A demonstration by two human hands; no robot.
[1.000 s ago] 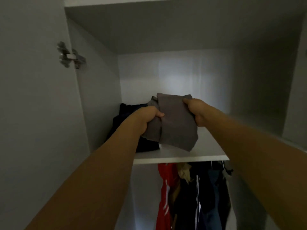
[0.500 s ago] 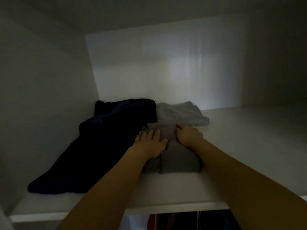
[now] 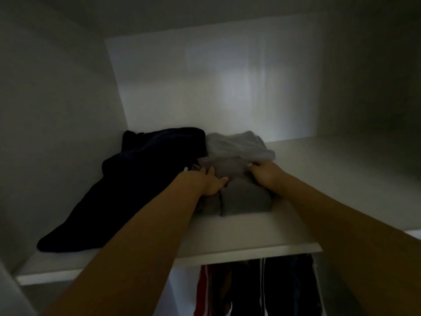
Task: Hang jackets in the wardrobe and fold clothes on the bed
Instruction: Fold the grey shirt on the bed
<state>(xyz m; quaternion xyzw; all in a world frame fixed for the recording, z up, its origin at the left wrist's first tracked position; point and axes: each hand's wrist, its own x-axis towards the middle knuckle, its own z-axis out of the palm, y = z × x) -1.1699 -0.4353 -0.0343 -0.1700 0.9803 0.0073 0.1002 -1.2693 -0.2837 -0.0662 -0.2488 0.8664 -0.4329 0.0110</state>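
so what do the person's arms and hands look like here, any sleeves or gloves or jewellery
Both forearms are bare as far as the view shows: no sleeve reaches into the picture on either side. The left hand and the right hand wear no gloves. No watch, bracelet or ring shows on the wrists or fingers, though the wardrobe is dim and small details are hard to make out.

Three garments (image 3: 245,197), two hands (image 3: 210,182), one shelf (image 3: 227,238)

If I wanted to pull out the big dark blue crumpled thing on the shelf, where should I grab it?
Probably the near end of the dark navy crumpled garment, from the front: it trails towards the white shelf's open edge.
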